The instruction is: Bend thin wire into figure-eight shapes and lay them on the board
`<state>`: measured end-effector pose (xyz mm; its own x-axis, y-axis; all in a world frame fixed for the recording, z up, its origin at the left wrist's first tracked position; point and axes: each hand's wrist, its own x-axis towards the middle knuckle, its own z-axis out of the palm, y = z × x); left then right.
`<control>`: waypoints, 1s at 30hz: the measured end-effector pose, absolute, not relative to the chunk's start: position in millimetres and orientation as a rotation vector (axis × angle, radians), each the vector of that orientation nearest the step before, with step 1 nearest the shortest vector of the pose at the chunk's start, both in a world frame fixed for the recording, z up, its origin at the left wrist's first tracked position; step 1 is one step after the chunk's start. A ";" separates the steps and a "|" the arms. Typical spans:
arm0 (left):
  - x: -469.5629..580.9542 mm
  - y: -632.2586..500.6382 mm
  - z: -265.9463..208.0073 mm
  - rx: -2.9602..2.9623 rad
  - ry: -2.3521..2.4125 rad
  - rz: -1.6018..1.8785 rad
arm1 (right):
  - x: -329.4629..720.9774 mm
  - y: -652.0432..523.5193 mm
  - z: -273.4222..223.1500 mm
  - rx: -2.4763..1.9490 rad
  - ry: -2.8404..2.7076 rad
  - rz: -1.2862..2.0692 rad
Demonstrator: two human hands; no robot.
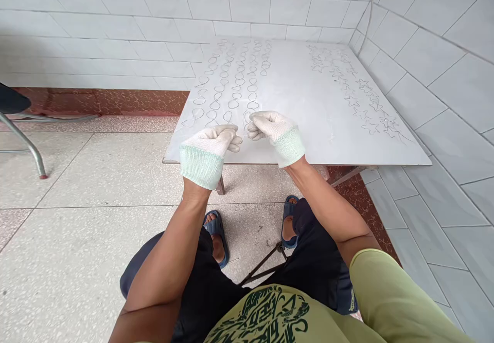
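Note:
Both my hands wear white gloves with pale green cuffs and are raised at the near edge of a white board. My left hand (212,147) is closed in a pinch, and a thin wire (242,139) shows faintly at its fingertips. A short gap away, my right hand (275,128) also pinches, thumb against fingers, by a thin wire loop (246,119). The wire's full shape is too fine to follow. Beyond my hands, several rows of wire shaped into figure-eight loops (236,80) lie on the board's left half.
The white board (301,127) rests on a support with legs, against tiled walls behind and at right. Several star-shaped wire pieces (358,101) lie on its right side. A chair with a metal leg (33,150) stands far left. A dark folding metal frame (266,266) is between my feet.

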<state>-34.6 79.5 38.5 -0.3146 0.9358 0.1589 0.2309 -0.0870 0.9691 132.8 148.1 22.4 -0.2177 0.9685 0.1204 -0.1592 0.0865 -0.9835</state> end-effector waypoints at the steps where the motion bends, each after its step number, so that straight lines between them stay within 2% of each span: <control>1: -32.7 78.8 36.9 1.259 1.575 1.487 | 130.8 147.6 18.4 -0.857 -1.261 1.425; 10: -25.0 75.4 28.7 1.235 1.635 1.473 | 124.7 145.1 3.1 -0.656 -1.182 1.482; 14: -31.7 74.5 26.8 1.178 1.698 1.591 | 132.8 148.2 6.0 -0.602 -1.180 1.496; 20: -68.9 77.5 27.4 0.977 1.648 1.970 | 149.0 151.1 11.1 -0.507 -1.228 1.577; 24: -89.0 75.6 35.8 0.917 1.616 1.937 | 151.4 149.0 16.3 -0.506 -1.348 1.653; 30: -71.5 49.3 52.0 1.456 2.154 1.809 | 155.9 144.3 31.5 -0.802 -1.592 1.554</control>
